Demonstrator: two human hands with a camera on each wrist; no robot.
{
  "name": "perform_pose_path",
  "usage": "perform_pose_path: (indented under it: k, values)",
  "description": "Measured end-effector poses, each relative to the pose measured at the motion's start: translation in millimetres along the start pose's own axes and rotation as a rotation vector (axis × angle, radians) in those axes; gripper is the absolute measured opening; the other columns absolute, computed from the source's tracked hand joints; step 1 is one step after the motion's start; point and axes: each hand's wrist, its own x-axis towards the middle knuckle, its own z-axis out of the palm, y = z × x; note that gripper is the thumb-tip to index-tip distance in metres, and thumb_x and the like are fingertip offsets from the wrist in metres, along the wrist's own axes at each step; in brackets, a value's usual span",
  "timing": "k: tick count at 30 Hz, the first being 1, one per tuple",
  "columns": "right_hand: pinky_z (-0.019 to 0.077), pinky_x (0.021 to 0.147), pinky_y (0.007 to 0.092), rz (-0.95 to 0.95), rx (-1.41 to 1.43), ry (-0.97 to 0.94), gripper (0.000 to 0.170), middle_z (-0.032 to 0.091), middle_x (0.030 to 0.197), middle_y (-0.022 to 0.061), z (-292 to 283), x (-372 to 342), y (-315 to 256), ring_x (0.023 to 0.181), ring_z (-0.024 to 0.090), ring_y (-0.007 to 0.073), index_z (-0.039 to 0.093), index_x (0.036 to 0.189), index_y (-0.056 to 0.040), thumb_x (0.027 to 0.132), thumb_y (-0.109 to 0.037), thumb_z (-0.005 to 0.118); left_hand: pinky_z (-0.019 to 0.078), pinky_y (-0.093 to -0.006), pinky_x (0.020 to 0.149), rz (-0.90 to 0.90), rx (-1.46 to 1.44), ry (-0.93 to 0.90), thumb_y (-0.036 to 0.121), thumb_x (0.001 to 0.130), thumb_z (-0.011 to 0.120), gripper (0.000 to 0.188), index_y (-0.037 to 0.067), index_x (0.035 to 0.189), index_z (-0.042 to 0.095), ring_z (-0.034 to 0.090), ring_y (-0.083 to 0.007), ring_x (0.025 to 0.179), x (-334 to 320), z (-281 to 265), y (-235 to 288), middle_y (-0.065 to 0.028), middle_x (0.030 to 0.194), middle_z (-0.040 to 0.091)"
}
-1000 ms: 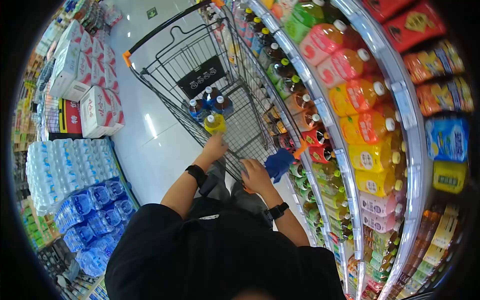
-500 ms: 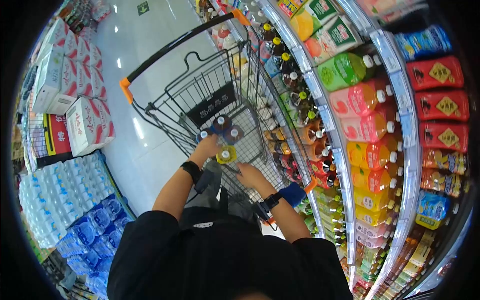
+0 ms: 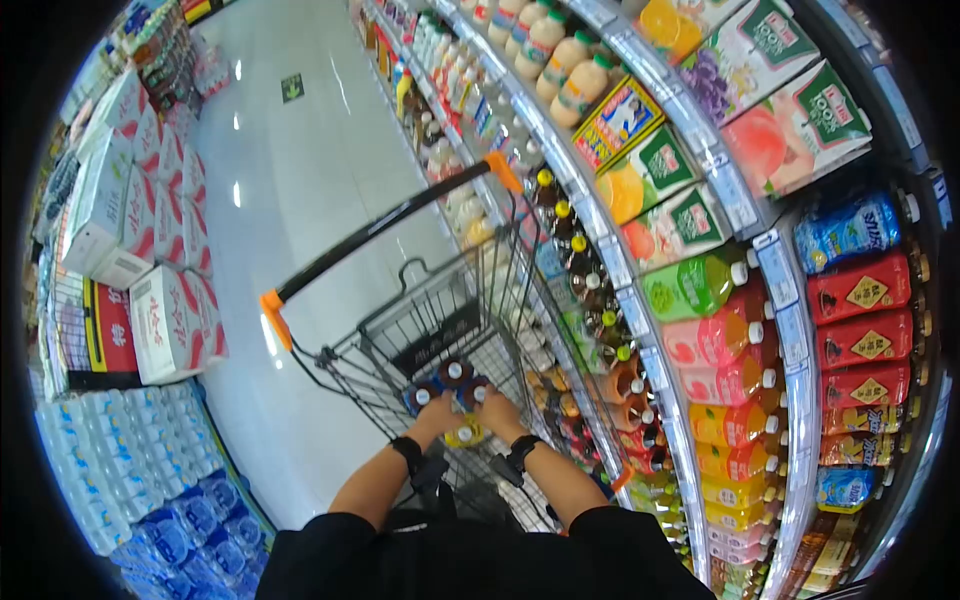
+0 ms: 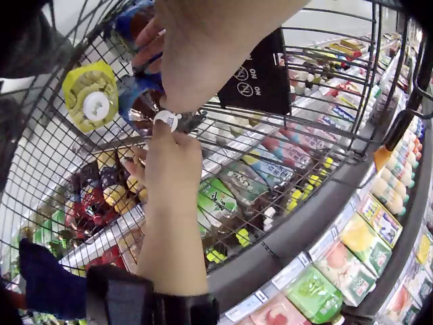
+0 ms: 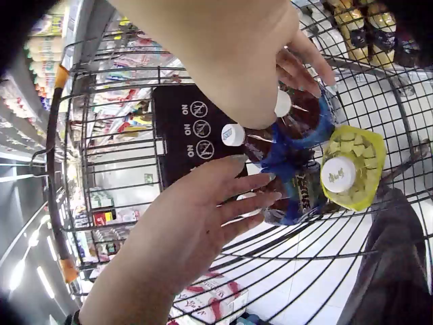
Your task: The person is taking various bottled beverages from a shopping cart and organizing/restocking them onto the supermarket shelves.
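Three dark drink bottles with blue labels and white caps stand together in the shopping cart. My left hand holds one of them, the labelled bottle, its fingers across the neck. My right hand grips another dark bottle near its white cap. The third cap shows between the two hands. Beside them, nearest my body, stands a yellow bottle with a white cap. Part of each held bottle is hidden by the fingers.
The cart's black handle has orange ends, and a black sign panel hangs below it. Shelves of juice bottles run close along the right. Stacked cartons and packs of bottled water line the left.
My left hand has gone from the yellow bottle to a dark bottle. My right hand has moved from the cart's near side in to the bottles. The view has tilted up the aisle.
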Motion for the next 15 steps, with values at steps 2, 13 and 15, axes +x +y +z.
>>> perform_pose_path:
  k: [2, 13, 15]
  values:
    - [0.0484, 0.07, 0.0483, 0.001, -0.035, 0.04, 0.052, 0.062, 0.089, 0.0228, -1.3, 11.2, -5.0, 0.08, 0.061, 0.0386, 0.042, 0.117, 0.0019, 0.076, -0.025, 0.061, 0.0488, -0.047, 0.074, 0.006, 0.006, -0.02, 0.034, 0.07, 0.064, 0.061, -0.005, 0.112, 0.044, 0.061, -0.042, 0.085, 8.7, 3.9, -6.6, -0.0298, 0.091, 0.06]
    - [0.0474, 0.066, 0.0405, -0.089, 0.193, -0.073, 0.013, 0.064, 0.086, 0.0116, 11.3, 25.3, 19.0, 0.08, 0.061, 0.0303, 0.062, 0.086, -0.0137, 0.075, -0.018, 0.059, 0.0477, -0.0439, 0.08, 0.02, 0.089, -0.255, 0.035, 0.074, 0.059, 0.067, -0.012, 0.118, 0.04, 0.06, -0.041, 0.091, 14.6, 17.0, 1.1, -0.032, 0.099, 0.059]
    - [0.0474, 0.065, 0.039, -0.077, 0.264, -0.09, 0.01, 0.065, 0.079, 0.009, 7.3, 25.2, 24.7, 0.075, 0.062, 0.0282, 0.063, 0.08, -0.0137, 0.07, -0.016, 0.062, 0.0475, -0.0443, 0.079, 0.103, 0.108, -0.31, 0.033, 0.073, 0.06, 0.069, -0.012, 0.119, 0.038, 0.06, -0.0408, 0.092, 19.6, 13.9, 4.5, -0.0316, 0.098, 0.059]
